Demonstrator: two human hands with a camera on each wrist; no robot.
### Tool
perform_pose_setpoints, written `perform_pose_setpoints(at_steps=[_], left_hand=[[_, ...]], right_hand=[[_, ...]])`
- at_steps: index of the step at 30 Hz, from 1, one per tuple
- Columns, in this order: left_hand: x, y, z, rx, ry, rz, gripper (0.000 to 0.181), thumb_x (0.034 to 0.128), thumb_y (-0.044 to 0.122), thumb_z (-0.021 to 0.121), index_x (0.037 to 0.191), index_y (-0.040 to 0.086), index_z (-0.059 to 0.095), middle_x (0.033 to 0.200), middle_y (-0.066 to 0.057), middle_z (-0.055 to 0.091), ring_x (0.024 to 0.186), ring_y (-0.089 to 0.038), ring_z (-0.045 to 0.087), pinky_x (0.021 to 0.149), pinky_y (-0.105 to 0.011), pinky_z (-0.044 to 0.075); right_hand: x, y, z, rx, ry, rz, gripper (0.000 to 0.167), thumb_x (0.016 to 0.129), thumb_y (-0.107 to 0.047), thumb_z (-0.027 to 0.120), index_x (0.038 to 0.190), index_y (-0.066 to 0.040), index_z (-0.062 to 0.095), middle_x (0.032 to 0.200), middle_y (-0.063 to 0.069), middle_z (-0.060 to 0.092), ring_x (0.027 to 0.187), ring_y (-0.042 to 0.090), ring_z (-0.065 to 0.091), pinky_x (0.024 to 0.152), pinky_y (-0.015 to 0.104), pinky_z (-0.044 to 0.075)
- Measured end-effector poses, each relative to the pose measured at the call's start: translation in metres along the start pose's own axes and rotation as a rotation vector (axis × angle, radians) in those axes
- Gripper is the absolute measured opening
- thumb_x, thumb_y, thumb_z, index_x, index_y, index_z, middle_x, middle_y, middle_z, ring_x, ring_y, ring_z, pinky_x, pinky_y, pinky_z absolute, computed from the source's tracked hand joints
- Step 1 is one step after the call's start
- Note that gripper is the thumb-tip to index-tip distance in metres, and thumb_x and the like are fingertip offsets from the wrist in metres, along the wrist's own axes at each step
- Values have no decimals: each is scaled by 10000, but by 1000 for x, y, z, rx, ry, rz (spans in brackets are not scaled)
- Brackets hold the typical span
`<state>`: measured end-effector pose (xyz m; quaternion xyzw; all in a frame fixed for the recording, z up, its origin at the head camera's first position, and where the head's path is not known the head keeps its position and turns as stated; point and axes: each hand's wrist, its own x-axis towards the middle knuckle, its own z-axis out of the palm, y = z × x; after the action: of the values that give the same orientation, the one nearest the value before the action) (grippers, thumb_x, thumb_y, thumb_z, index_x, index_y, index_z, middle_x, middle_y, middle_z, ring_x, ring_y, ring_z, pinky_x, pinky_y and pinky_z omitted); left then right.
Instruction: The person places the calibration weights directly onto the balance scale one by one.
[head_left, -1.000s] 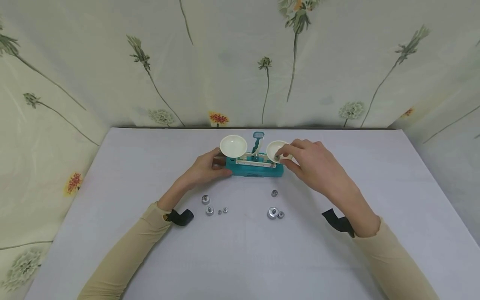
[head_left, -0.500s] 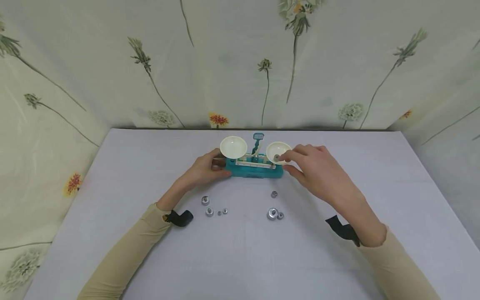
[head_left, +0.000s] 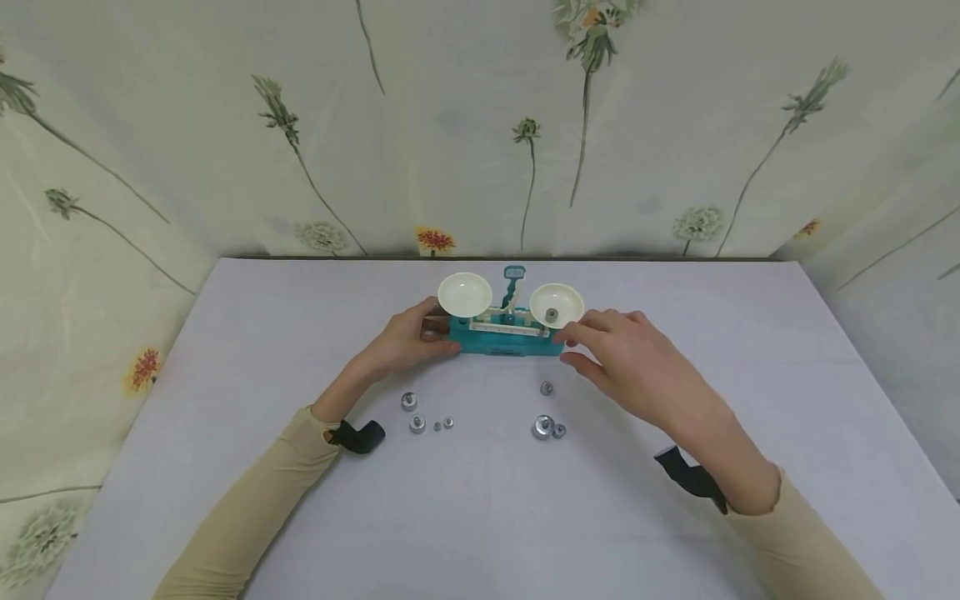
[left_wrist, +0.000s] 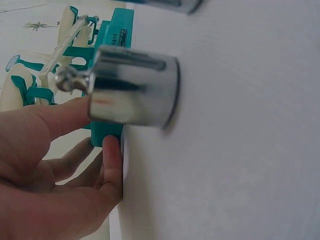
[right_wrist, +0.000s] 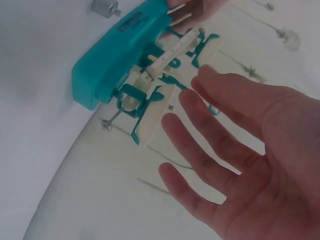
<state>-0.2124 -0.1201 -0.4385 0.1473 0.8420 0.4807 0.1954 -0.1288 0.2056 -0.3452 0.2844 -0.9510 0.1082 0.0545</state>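
Observation:
A teal balance scale (head_left: 504, 340) with two white pans stands near the far side of the table. My left hand (head_left: 405, 339) holds the left end of its base, the thumb in front and the fingers at the end and behind. In the right pan (head_left: 566, 300) sits a small metal weight (head_left: 552, 315); nothing lies in the left pan (head_left: 465, 293). My right hand (head_left: 630, 362) is just right of the base, below the right pan. Its fingers are spread and hold nothing, as the right wrist view shows of the right palm (right_wrist: 280, 165).
On the table (head_left: 480, 517), left of centre, stand several metal weights, among them a larger weight (head_left: 417, 423). Another group right of centre has a large weight (head_left: 543, 427), a small one touching it, and a weight (head_left: 547, 388) behind. A flowered cloth (head_left: 450, 167) hangs beyond the table.
My right hand has let go of the weight, which now sits in the right pan, and has drawn back toward the lower right. The left hand stays on the base.

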Motion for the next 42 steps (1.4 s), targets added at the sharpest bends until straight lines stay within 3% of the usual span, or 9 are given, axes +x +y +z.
perform_pose_setpoints(at_steps=[10,17,42], left_hand=[[-1,1,0,-13,3,-3,636,980,173,806,1529,92,497,1522,-200,613,1409,-375,634,1193,-486,537],[-4,2,0,-2,2,-11,645,979,183,809,1534,92,493,1517,-212,618,1392,-378,646,1184,-491,543],[-2,1,0,-20,-3,1,644,980,168,805,1539,99,492,1527,-190,610,1424,-368,624,1201,-485,531]], right_hand=[[-7,-4,13,34,-103,-59,263,932,-160,857,1181,-180,775,1142,35,780,989,205,741,948,487,604],[-7,-8,24,22,-186,-41,286,935,-199,857,1210,-188,779,1161,40,766,1026,218,715,939,486,600],[-7,-5,45,1,-190,-69,272,928,-191,861,1188,-176,781,1129,26,773,1012,206,708,906,448,581]])
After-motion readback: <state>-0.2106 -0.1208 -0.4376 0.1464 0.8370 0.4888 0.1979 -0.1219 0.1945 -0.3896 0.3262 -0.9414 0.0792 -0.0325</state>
